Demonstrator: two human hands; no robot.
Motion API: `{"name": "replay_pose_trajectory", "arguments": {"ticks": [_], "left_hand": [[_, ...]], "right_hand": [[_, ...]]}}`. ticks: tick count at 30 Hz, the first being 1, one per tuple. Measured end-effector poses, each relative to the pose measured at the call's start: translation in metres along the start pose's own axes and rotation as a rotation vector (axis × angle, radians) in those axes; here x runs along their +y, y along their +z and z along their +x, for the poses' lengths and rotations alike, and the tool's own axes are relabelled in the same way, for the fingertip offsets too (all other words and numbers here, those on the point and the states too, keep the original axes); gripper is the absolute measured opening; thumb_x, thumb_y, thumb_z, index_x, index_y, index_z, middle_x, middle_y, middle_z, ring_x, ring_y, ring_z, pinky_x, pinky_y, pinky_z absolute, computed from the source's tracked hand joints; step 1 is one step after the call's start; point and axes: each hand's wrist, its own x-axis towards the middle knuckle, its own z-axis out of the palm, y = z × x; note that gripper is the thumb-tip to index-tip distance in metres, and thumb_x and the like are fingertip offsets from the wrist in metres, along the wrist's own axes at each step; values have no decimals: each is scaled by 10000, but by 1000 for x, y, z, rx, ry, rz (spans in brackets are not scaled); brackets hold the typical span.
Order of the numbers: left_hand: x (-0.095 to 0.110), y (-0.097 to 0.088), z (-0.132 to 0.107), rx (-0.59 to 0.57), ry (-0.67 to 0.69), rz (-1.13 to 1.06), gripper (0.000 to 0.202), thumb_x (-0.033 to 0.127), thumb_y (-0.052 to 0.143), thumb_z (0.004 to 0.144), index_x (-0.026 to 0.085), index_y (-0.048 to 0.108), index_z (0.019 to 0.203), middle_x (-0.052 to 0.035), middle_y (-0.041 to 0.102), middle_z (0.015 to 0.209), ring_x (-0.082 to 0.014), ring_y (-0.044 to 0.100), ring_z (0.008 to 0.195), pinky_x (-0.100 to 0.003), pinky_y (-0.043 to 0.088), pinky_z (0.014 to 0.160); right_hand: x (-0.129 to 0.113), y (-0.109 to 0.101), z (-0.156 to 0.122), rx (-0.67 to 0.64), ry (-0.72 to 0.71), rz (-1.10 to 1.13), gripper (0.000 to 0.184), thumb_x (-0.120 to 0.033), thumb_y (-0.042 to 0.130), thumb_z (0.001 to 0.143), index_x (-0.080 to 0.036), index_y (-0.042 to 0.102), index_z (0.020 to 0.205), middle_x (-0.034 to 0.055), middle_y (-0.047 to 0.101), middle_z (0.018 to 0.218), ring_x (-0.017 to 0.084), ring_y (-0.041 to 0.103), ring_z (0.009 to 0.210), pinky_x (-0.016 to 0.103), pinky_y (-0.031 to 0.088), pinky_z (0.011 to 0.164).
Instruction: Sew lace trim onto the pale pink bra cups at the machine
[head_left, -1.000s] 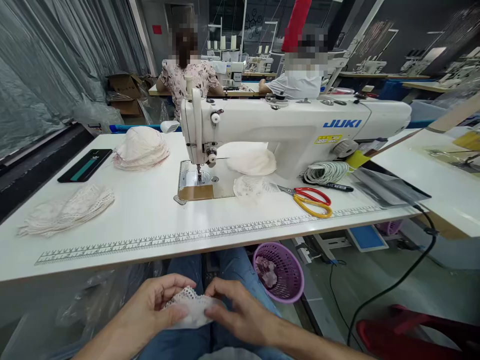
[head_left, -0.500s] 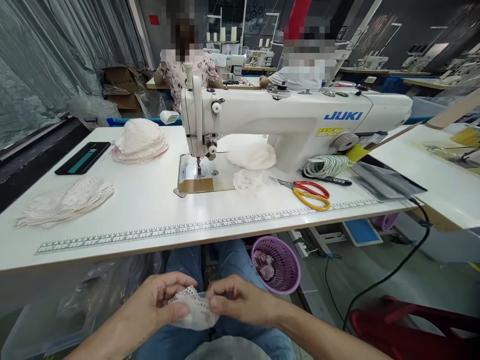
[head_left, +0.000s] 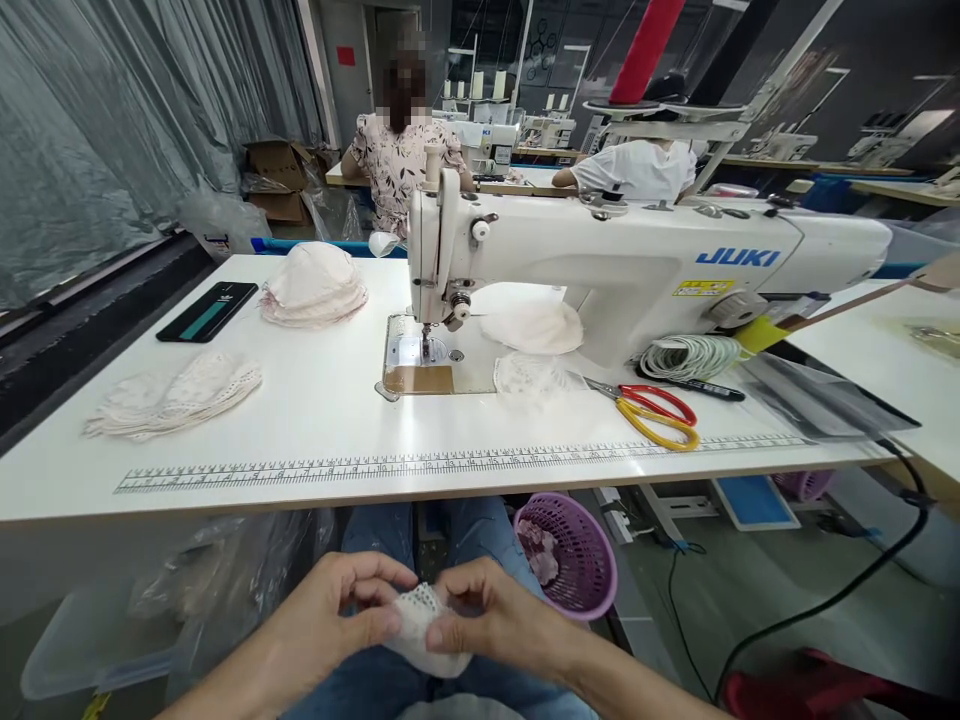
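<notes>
Low over my lap, a small piece of white lace-edged fabric (head_left: pixel 429 640) is pinched between both hands. My left hand (head_left: pixel 356 610) grips its left side with thumb and fingers. On the right side, my right hand (head_left: pixel 484 615) holds it with thumb over the cloth; the eyelet edge shows between the hands. Beyond them stands a white sewing machine (head_left: pixel 585 240) on the table. A rounded pale cloth piece (head_left: pixel 536 328) and a lace piece (head_left: pixel 531 375) lie beside its needle plate.
On the table (head_left: pixel 322 420) lie a lace stack (head_left: pixel 176 395), a pale cup-shaped stack (head_left: pixel 315 285), a phone (head_left: pixel 208 312), scissors (head_left: pixel 660 415) and a coil of cord (head_left: pixel 686 357). A purple basket (head_left: pixel 592 560) holding cloth stands below. Two people sit ahead.
My hands have come closer together, and the lace fabric is more folded between them. The whole view has shifted, so the table and machine sit further right.
</notes>
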Motion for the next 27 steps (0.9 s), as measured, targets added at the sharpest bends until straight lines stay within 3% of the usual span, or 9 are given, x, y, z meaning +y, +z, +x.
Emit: {"name": "replay_pose_trajectory", "arguments": {"ticks": [4,8,11,15,27], "left_hand": [[-4,-2,-1,39,26,102,500,440,714,648,159,659,1058,-73,695,897,-232,580,839,-280,426,742],[-4,3,3,53,53,227,455,436,721,591,175,707,963,-41,671,827,-224,541,798,-254,402,700],[-2,11,8,51,69,217,344,418,679,614,146,714,822,-5,606,689,-169,472,674,-230,353,611],[-3,17,11,120,128,247,263,399,634,667,148,712,678,27,487,609,-137,394,616,-234,309,606],[-18,15,18,111,168,171,369,468,555,773,141,637,622,22,447,638,-138,406,625,-237,302,598]], "right_hand": [[2,0,3,28,4,39,451,-509,782,574,-125,547,609,-46,465,565,69,372,547,200,286,522],[4,-2,4,38,-30,-29,436,-502,772,595,-125,553,605,-43,445,574,77,365,566,205,280,530],[5,-3,4,62,-44,-84,422,-494,759,622,-121,562,611,-38,440,583,82,361,577,212,272,538],[5,-3,3,82,-39,-80,407,-486,762,622,-127,572,619,-39,434,594,87,357,594,215,271,553],[12,-5,6,40,-37,16,415,-453,783,610,-122,534,598,-41,419,590,78,340,587,214,255,540]]}}
